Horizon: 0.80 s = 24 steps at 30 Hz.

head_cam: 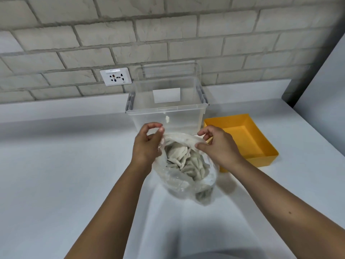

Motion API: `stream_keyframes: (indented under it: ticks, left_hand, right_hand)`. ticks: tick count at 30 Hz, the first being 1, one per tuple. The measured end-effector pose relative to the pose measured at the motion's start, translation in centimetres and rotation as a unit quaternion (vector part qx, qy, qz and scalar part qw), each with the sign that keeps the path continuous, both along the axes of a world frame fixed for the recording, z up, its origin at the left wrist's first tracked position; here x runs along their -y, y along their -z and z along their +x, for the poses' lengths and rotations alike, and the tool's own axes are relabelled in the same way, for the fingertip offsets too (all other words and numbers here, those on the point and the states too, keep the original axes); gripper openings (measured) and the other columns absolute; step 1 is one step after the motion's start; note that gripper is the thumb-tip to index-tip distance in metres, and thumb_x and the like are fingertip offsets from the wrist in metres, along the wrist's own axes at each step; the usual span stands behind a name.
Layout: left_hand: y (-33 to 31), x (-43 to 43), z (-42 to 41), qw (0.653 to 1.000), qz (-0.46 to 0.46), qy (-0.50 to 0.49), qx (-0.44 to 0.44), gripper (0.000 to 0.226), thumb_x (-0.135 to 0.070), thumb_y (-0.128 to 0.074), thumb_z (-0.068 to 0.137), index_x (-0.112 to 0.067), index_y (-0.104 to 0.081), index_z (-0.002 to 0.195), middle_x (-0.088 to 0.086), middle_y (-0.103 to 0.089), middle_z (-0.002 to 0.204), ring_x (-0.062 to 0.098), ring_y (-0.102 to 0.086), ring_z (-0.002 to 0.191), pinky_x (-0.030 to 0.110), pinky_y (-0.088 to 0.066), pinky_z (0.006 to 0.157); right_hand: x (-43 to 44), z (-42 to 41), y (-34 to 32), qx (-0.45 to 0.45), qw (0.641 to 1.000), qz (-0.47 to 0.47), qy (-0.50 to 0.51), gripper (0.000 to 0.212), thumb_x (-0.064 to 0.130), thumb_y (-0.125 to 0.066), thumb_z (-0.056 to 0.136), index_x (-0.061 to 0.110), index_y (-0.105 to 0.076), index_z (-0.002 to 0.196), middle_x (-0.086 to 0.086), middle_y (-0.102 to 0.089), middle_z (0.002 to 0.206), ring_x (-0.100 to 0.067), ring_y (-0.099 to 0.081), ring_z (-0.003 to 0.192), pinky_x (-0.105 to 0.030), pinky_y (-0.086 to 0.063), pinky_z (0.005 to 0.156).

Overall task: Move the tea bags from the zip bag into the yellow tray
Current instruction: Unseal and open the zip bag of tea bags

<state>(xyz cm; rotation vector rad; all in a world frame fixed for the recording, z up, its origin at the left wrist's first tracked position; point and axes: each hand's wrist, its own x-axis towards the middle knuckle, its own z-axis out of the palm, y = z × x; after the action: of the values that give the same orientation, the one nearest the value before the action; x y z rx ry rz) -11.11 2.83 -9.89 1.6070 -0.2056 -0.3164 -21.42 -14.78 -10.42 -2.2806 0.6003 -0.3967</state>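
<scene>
Desk (65,165) space, pale and wide, is taken up at the back by a clear bin (166,109), which is set against the brick wall beside a socket (115,77). Just right of the bin the tray (268,156) is laid, yellow and shallow, and nothing is seen in it. In front of the bin, near the tray's left wall, the bag (179,186) is held with its mouth turned up toward the camera and its bottom apparently resting on the desk. A heap of tea bags (184,161) is seen through the open mouth; all of them are inside.

The bag's rim is gripped on its left side by the left hand (145,146), the thumb and fingers (161,129) being pinched on the film. The right side of the rim is pinched likewise by the right hand (218,146), thumb against forefinger, with the other fingers curled loosely.

The step in hand is judged to be the opening of the bag: the mouth is spread, yet no tea bag is out. For the next move, one hand is best kept on the rim so the mouth is held wide, while the other is freed, dipped in, closed on a few tea bags and carried right, over the near wall of the tray. Tipping is also possible, though spillage onto the desk is risked.
</scene>
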Motion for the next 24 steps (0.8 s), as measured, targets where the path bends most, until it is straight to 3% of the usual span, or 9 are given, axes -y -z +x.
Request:
stream_keyframes:
  ticks: [4, 10, 12, 14, 16, 18, 19, 21, 24]
  left_hand:
    - [2.9, -2.4, -1.0, 0.994, 0.01, -0.11, -0.022, 0.01, -0.03, -0.061, 0.098, -0.038, -0.063, 0.103, 0.004, -0.058, 0.067, 0.017, -0.053, 0.056, 0.028, -0.048, 0.056]
    - [2.4, -4.3, -1.1, 0.946, 0.257, -0.071, 0.186, 0.015, -0.038, -0.054, 0.096, -0.042, -0.06, 0.109, -0.011, -0.066, 0.105, 0.011, -0.065, 0.081, 0.036, -0.052, 0.078]
    - [2.0, -3.5, -0.8, 0.913, 0.361, -0.036, 0.184, 0.03, -0.054, -0.051, 0.095, -0.034, -0.054, 0.117, -0.01, -0.065, 0.105, 0.017, -0.065, 0.091, 0.036, -0.049, 0.08]
    - [2.6, -2.9, -0.4, 0.884, 0.44, 0.011, 0.156, 0.043, -0.062, -0.051, 0.093, -0.02, -0.056, 0.105, -0.002, -0.065, 0.092, 0.025, -0.061, 0.089, 0.033, -0.044, 0.074]
    - [3.6, -2.9, -0.6, 0.93, 0.356, 0.027, 0.09, 0.049, -0.055, -0.052, 0.096, -0.009, -0.055, 0.08, 0.002, -0.059, 0.074, 0.026, -0.056, 0.077, 0.032, -0.04, 0.065]
    - [4.0, -3.1, -1.1, 0.987, 0.124, 0.02, -0.1, 0.051, -0.047, -0.053, 0.099, 0.0, -0.064, 0.081, 0.006, -0.065, 0.074, 0.027, -0.062, 0.075, 0.033, -0.05, 0.068]
    - [3.9, -3.1, -1.4, 0.973, -0.006, 0.031, -0.231, 0.047, -0.044, -0.052, 0.101, -0.002, -0.07, 0.09, 0.007, -0.071, 0.082, 0.025, -0.067, 0.077, 0.033, -0.057, 0.071]
    - [4.0, -3.3, -1.5, 0.897, -0.177, 0.066, -0.399, 0.045, -0.043, -0.051, 0.1, -0.004, -0.072, 0.104, 0.007, -0.073, 0.094, 0.018, -0.071, 0.081, 0.03, -0.061, 0.078]
    - [4.8, -3.4, -1.0, 0.864, -0.225, 0.074, -0.445, 0.044, -0.048, -0.055, 0.094, -0.008, -0.073, 0.088, 0.0, -0.068, 0.076, 0.012, -0.067, 0.064, 0.025, -0.062, 0.07]
  right_hand:
    - [-0.1, -1.0, 1.6, -0.133, 0.991, -0.025, 0.013, 0.038, 0.043, -0.077, 0.076, 0.025, -0.059, 0.105, 0.007, -0.06, 0.099, -0.014, -0.059, 0.09, -0.03, -0.047, 0.071]
    - [-0.3, -0.7, 2.4, 0.008, 0.998, 0.01, 0.058, 0.019, 0.038, -0.072, 0.085, 0.02, -0.072, 0.093, 0.007, -0.069, 0.09, -0.009, -0.062, 0.084, -0.025, -0.046, 0.07]
    - [-0.4, -0.3, 2.6, -0.035, 0.997, 0.005, 0.069, 0.028, 0.046, -0.067, 0.086, 0.018, -0.068, 0.09, 0.004, -0.066, 0.087, -0.015, -0.062, 0.082, -0.031, -0.048, 0.068]
    - [-0.8, -0.4, 3.3, -0.079, 0.995, 0.03, 0.059, 0.04, 0.049, -0.061, 0.089, 0.011, -0.063, 0.077, -0.005, -0.067, 0.076, -0.025, -0.063, 0.075, -0.04, -0.048, 0.066]
    - [-1.5, -0.7, 4.0, -0.057, 0.991, 0.11, 0.049, 0.045, 0.044, -0.06, 0.092, 0.004, -0.064, 0.073, -0.015, -0.069, 0.074, -0.032, -0.065, 0.07, -0.044, -0.051, 0.065]
    - [-1.8, -0.9, 4.0, -0.019, 0.963, 0.263, 0.062, 0.034, 0.038, -0.06, 0.094, 0.008, -0.071, 0.081, -0.021, -0.071, 0.083, -0.036, -0.064, 0.068, -0.04, -0.052, 0.06]
    - [-1.7, -0.9, 3.7, -0.013, 0.929, 0.362, 0.072, 0.03, 0.035, -0.06, 0.095, 0.01, -0.072, 0.086, -0.021, -0.07, 0.085, -0.034, -0.062, 0.066, -0.036, -0.05, 0.055]
    - [-1.4, -0.6, 3.1, -0.014, 0.84, 0.535, 0.088, 0.024, 0.03, -0.059, 0.096, 0.009, -0.069, 0.092, -0.013, -0.067, 0.081, -0.022, -0.062, 0.062, -0.025, -0.05, 0.048]
    - [-0.8, 0.1, 3.0, 0.0, 0.746, 0.652, 0.134, 0.02, 0.027, -0.058, 0.096, 0.011, -0.066, 0.087, -0.003, -0.065, 0.076, -0.015, -0.065, 0.061, -0.028, -0.057, 0.052]
